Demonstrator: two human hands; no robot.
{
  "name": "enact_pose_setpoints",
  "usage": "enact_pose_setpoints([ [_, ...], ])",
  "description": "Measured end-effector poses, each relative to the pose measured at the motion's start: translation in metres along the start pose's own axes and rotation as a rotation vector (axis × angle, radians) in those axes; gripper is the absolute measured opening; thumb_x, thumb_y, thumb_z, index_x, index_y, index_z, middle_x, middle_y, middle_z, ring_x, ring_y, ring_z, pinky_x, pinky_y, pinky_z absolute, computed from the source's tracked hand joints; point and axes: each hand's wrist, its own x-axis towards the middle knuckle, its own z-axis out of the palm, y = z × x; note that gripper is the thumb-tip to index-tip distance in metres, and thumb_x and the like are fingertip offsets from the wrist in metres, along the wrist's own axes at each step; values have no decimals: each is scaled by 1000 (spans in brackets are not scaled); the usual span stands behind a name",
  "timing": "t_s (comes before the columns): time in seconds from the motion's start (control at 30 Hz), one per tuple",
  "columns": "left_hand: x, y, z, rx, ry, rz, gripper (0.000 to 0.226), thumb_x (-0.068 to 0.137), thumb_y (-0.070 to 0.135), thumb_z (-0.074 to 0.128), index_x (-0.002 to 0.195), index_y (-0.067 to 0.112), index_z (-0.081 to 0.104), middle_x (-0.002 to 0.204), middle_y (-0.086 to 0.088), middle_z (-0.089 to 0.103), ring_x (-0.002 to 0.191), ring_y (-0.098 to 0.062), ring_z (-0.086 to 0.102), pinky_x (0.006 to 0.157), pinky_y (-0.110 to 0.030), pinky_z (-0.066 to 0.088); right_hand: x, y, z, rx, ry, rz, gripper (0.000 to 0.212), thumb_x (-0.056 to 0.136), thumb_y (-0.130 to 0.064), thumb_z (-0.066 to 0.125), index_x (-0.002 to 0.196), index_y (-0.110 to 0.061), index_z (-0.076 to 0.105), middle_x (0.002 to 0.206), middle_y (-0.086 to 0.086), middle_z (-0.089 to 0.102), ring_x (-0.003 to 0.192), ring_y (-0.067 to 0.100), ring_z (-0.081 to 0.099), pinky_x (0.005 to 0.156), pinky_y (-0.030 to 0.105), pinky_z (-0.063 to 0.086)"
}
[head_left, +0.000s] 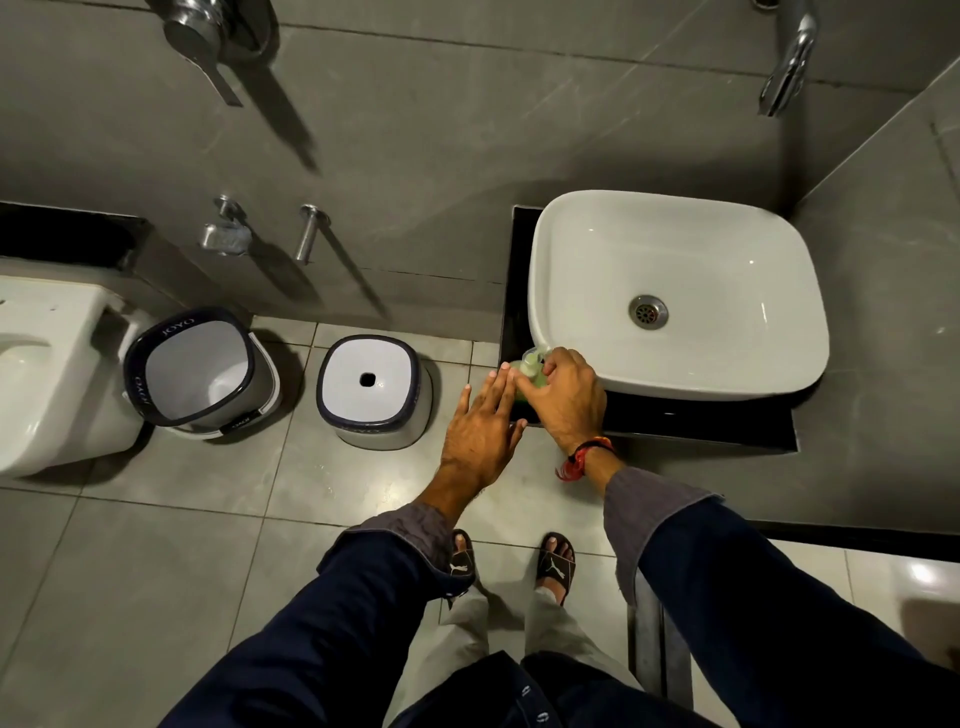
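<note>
A green soap dispenser bottle (529, 370) with a pale pump head stands on the black counter (675, 421), at the front left corner of the white basin (675, 291). My right hand (566, 397) is curled over the pump head and hides most of the bottle. My left hand (480, 421) is spread flat, fingers straight, just left of the bottle with its fingertips by the spout. Whether soap is coming out cannot be seen.
A wall tap (787, 62) hangs above the basin. On the tiled floor stand a white bucket (200, 369) and an upturned white stool (371, 400). A toilet (47, 374) is at the left. My sandalled feet (511, 564) are below my hands.
</note>
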Motion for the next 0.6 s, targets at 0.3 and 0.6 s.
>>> enact_pose_setpoints([
  [0.3, -2, 2, -3, 10, -18, 0, 72, 109, 47, 33, 164, 15, 1, 174, -6, 1, 161, -23, 3, 132, -48, 5, 5, -2, 4, 15, -19, 62, 44, 80, -53, 74, 91, -11, 66, 96, 5, 67, 82, 24, 66, 58, 27, 43],
  [0.6, -2, 4, -4, 10, -35, -4, 72, 109, 48, 32, 164, 15, 0, 174, -5, 1, 161, -23, 3, 132, -48, 5, -3, -1, 8, 147, -7, -12, 46, 81, -38, 76, 117, -16, 57, 111, 5, 68, 96, 26, 67, 68, 26, 49],
])
